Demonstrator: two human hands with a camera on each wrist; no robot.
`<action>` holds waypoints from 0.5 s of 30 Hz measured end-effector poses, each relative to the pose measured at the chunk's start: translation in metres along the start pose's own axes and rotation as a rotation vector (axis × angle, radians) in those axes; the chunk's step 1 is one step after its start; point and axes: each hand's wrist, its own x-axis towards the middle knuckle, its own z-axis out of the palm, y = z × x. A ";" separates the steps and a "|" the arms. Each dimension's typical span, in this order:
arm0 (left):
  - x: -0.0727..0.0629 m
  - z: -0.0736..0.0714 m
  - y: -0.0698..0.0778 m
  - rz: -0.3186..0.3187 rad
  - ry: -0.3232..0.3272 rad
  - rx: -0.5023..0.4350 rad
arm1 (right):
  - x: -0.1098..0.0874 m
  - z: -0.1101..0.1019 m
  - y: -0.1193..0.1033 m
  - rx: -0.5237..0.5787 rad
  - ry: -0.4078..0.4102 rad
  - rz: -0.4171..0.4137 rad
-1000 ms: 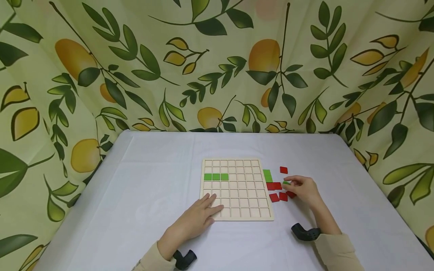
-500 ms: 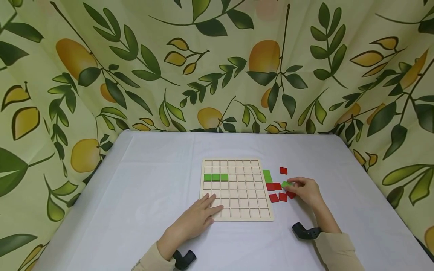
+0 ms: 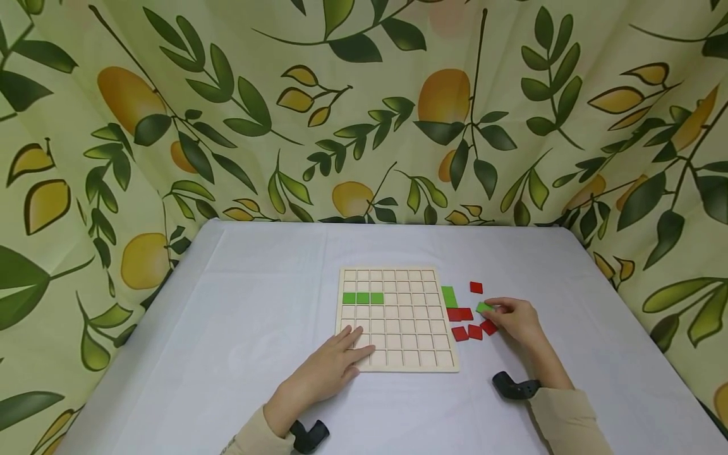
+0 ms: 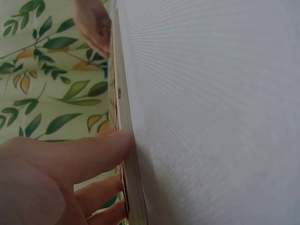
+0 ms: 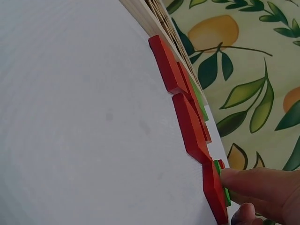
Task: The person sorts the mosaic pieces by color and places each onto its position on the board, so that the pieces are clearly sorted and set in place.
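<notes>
My left hand [image 3: 327,370] rests on the near left part of a pale wooden grid board [image 3: 406,325], fingers spread over the squares. In the left wrist view its thumb [image 4: 101,150] lies against the board's edge. To the right of the board, my right hand [image 3: 514,319] pinches a small green square tile [image 3: 483,308] between fingertips and thumb, low among red tiles. In the right wrist view a fingertip is on the green tile [image 5: 223,183], right behind a red tile [image 5: 214,194]. A row of green tiles [image 3: 362,297] fills squares at the board's left.
Several red tiles [image 3: 475,332] lie loose between the board and my right hand, one red tile [image 3: 476,287] farther back. Green tiles [image 3: 449,296] adjoin the board's right edge. A white cloth [image 3: 256,278] covers the table; a fruit-patterned curtain [image 3: 364,114] hangs behind.
The green tile in my right fingers, tilted a second ago, now shows its face flatter and sits slightly farther right. My left hand has stayed on the board.
</notes>
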 end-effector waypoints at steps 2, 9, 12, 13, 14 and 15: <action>0.000 0.000 0.000 0.001 0.002 0.002 | 0.000 -0.001 0.000 0.000 -0.005 0.005; 0.000 0.001 0.000 0.002 0.002 0.008 | 0.000 -0.007 0.005 0.011 -0.030 0.044; 0.000 0.000 0.000 0.002 0.001 0.006 | 0.000 -0.009 0.007 0.021 -0.039 0.059; 0.000 0.000 0.001 0.003 0.001 0.006 | 0.000 -0.009 0.007 0.026 -0.040 0.064; 0.000 0.000 0.001 0.003 0.002 0.006 | 0.000 -0.010 0.008 0.032 -0.042 0.069; 0.000 0.000 0.001 0.003 0.002 0.005 | 0.000 -0.010 0.008 0.035 -0.042 0.074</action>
